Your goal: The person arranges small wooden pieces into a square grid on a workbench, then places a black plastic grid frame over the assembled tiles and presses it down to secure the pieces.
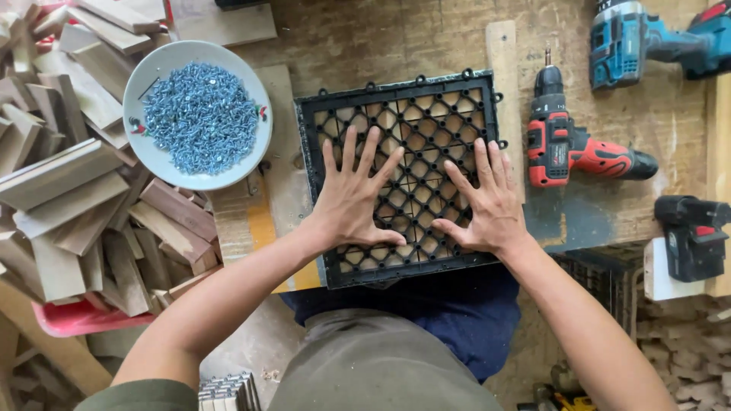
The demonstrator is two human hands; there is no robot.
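A black plastic grid tile lies flat on the worn wooden workbench, with wooden slats showing through its openings. My left hand presses flat on the grid's left half, fingers spread. My right hand presses flat on its right half, fingers spread too. Neither hand holds anything. The tile's near edge sits at the bench edge above my lap.
A pale bowl heaped with small silver screws stands left of the tile. Several cut wooden blocks are piled at far left. A red cordless drill lies right of the tile, a blue drill at top right, a black battery at right.
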